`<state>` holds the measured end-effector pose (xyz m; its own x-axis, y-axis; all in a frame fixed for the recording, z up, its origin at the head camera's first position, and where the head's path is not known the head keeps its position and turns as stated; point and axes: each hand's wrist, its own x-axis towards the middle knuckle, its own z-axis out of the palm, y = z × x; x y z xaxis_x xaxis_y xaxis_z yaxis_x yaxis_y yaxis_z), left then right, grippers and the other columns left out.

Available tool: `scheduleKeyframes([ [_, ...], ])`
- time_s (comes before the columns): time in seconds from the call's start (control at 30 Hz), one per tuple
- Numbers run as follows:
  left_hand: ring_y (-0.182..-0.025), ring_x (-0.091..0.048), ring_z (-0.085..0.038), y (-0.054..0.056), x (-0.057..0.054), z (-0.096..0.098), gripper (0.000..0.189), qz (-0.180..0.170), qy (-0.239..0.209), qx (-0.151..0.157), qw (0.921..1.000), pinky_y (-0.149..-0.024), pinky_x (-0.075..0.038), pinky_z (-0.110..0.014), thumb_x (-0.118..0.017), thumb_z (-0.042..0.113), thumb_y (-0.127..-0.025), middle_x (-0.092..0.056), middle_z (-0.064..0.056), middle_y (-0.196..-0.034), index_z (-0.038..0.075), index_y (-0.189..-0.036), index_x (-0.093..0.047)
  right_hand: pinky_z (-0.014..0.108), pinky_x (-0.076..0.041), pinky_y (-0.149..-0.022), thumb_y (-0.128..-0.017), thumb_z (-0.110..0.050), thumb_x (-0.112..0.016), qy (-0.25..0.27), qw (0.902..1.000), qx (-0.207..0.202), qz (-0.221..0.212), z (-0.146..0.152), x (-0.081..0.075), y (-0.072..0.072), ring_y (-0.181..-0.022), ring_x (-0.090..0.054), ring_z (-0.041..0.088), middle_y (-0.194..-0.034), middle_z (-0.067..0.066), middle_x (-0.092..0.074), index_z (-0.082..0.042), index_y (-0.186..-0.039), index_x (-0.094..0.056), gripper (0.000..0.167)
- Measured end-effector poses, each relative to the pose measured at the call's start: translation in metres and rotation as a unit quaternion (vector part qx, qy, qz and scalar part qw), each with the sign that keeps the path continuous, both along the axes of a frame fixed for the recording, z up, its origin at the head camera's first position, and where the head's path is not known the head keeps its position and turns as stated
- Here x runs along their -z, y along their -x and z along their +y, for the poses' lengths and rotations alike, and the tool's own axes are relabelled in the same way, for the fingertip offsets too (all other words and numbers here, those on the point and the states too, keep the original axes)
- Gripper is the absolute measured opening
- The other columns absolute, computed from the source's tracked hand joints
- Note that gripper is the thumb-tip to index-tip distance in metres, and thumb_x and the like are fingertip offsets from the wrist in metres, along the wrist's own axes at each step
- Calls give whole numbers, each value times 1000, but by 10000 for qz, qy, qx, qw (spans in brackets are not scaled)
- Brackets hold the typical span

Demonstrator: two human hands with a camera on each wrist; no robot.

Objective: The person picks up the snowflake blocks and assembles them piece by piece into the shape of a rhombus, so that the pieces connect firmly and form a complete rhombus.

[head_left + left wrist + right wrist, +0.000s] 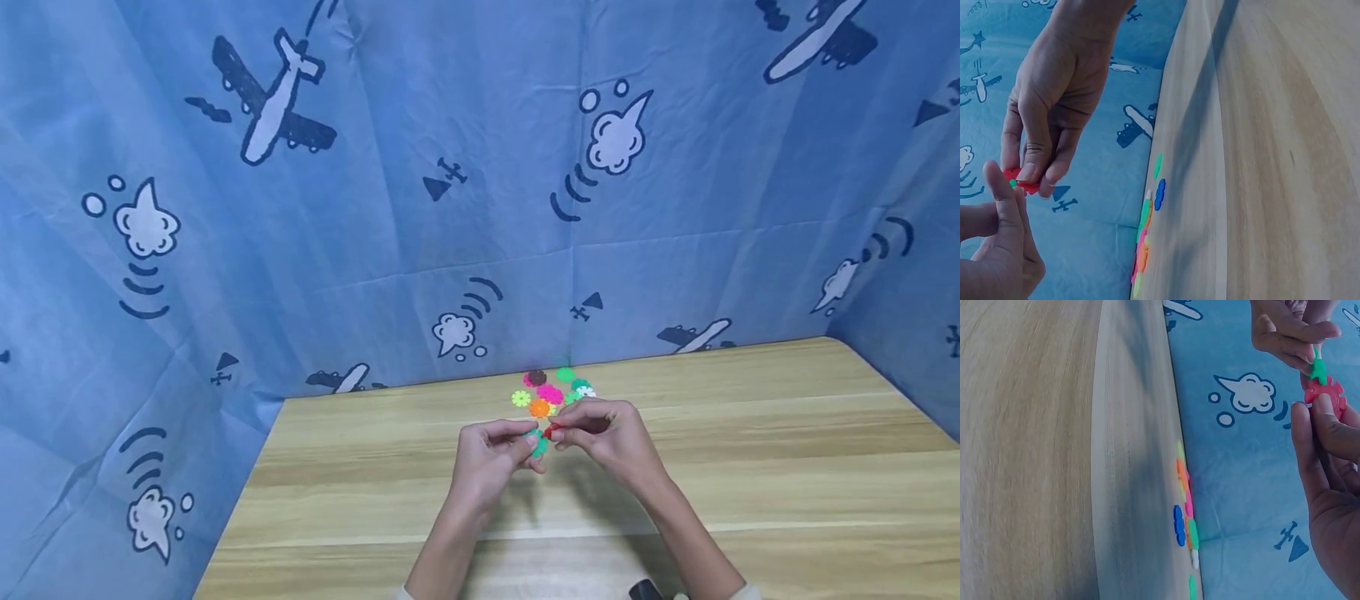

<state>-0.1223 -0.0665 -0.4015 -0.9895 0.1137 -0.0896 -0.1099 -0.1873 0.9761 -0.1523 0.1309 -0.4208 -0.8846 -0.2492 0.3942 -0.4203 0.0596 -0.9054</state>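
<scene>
Above the table, both hands are raised close together. My left hand (487, 458) pinches a green notched disc, a snowflake-shaped building piece (540, 444), between thumb and fingers. A red piece of the same kind (1327, 397) is pinched by my right hand (611, 437). In the right wrist view the two discs meet edge to edge, the green one at an angle to the red. Whether their slots interlock cannot be told. From the left wrist, the green disc is mostly covered by fingers, with the red disc (1030, 187) just beyond.
Several loose discs lie near the table's back edge, among them an orange one (539, 408), a yellow one (521, 398), a pink one (550, 393) and a blue one (1179, 525). A blue printed curtain (495, 208) rises behind the wooden table (360, 492). A black object (645, 590) shows at the front edge.
</scene>
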Motion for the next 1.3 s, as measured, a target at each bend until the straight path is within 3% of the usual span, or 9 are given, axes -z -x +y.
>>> scheduleKeyframes([
  [0.27,-61,-71,-12,0,-5,-6,22,-201,93,-31,9998,-70,-68,-27,-73,-5,-96,-79,-18,-105,-13,-116,-75,35,-70,-70,-84,16,-80,-72,9999,-54,-62,-6,-2,-3,-71,-79,11,-88,30,-77,15,-99,-77,15],
  [0.63,-62,-76,-14,2,-7,-7,19,-303,-84,27,9995,-74,-70,-31,-72,-8,-96,-76,-17,-99,-14,-114,-75,32,-70,-69,-84,14,-82,-314,9993,145,140,-12,-2,-8,-71,-79,11,-88,25,-79,10,-99,-80,16],
  [0.83,-67,-75,-13,3,-4,-8,21,-361,-192,107,9991,-76,-70,-30,-71,-6,-98,-75,-13,-97,-15,-116,-73,30,-70,-74,-86,8,-83,-496,9980,74,-375,-6,-6,-9,-75,-81,18,-95,23,-81,6,-104,-81,18],
  [0.93,-64,-73,-12,3,-3,-9,22,-351,-79,54,9993,-74,-69,-28,-70,-4,-99,-73,-10,-92,-15,-118,-73,30,-70,-79,-89,4,-82,-902,9946,107,-505,-2,-7,-6,-83,-82,24,-105,21,-81,5,-111,-79,23],
  [1.07,-64,-73,-11,4,-3,-9,21,-347,-4,-30,9994,-74,-70,-29,-69,-4,-100,-72,-9,-91,-14,-118,-70,34,-69,-85,-92,6,-79,-1790,9822,448,-343,5,-6,0,-97,-80,28,-115,18,-80,3,-120,-77,28],
  [1.17,-67,-72,-12,5,-4,-9,21,-353,9,-31,9994,-75,-70,-29,-68,-4,-100,-74,-12,-95,-15,-118,-68,39,-69,-88,-95,8,-74,-2558,9643,625,-295,11,-1,3,-106,-78,32,-124,19,-78,2,-125,-75,31],
  [1.3,-69,-73,-12,4,-3,-8,21,-342,83,94,9993,-78,-70,-30,-65,-4,-101,-74,-16,-100,-15,-120,-64,49,-66,-96,-97,9,-69,-3404,9384,523,-285,17,9,3,-114,-73,38,-138,22,-71,1,-139,-67,43],
])
